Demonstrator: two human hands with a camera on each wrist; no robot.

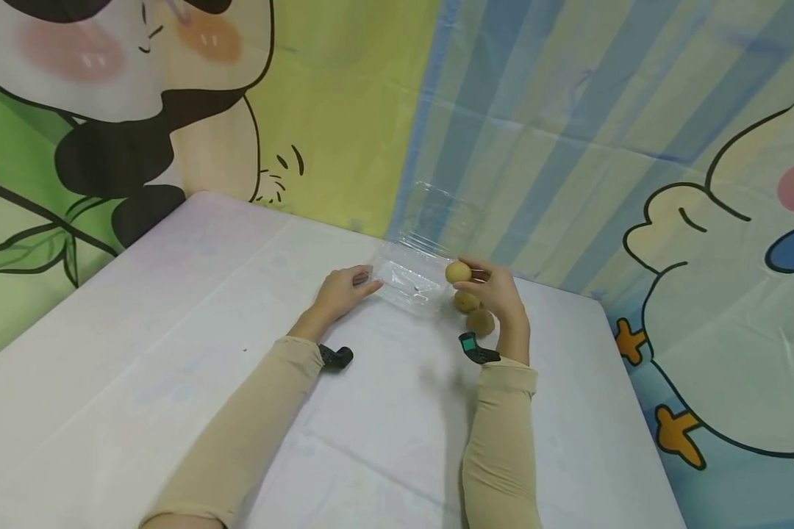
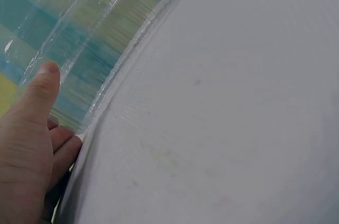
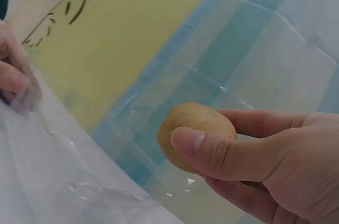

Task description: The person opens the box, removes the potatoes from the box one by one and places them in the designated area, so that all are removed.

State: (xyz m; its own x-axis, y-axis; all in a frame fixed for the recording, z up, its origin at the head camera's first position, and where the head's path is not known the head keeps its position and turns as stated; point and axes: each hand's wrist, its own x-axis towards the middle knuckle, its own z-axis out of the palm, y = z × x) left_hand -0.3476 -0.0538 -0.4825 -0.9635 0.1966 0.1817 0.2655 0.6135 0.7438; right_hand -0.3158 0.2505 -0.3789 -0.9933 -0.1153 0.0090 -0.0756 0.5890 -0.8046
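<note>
A clear plastic clamshell box (image 1: pixel 406 279) sits near the back edge of the table, its lid (image 1: pixel 437 209) raised behind it. My left hand (image 1: pixel 342 292) grips the left rim of the box, with the thumb (image 2: pixel 45 83) on the near side in the left wrist view. Beside the box's right end, my right hand (image 1: pixel 501 292) pinches a small round tan potato (image 3: pixel 198 128) between thumb and fingers. Below that hand two more potatoes lie on the table, one yellowish potato (image 1: pixel 465 301) and one browner potato (image 1: pixel 480 323), partly behind the hand.
A white cloth covers the table (image 1: pixel 172 353). Behind it and to the right hangs a printed cloth backdrop (image 1: pixel 351 110) with cartoon animals. Each wrist wears a black camera mount, such as the left mount (image 1: pixel 336 358).
</note>
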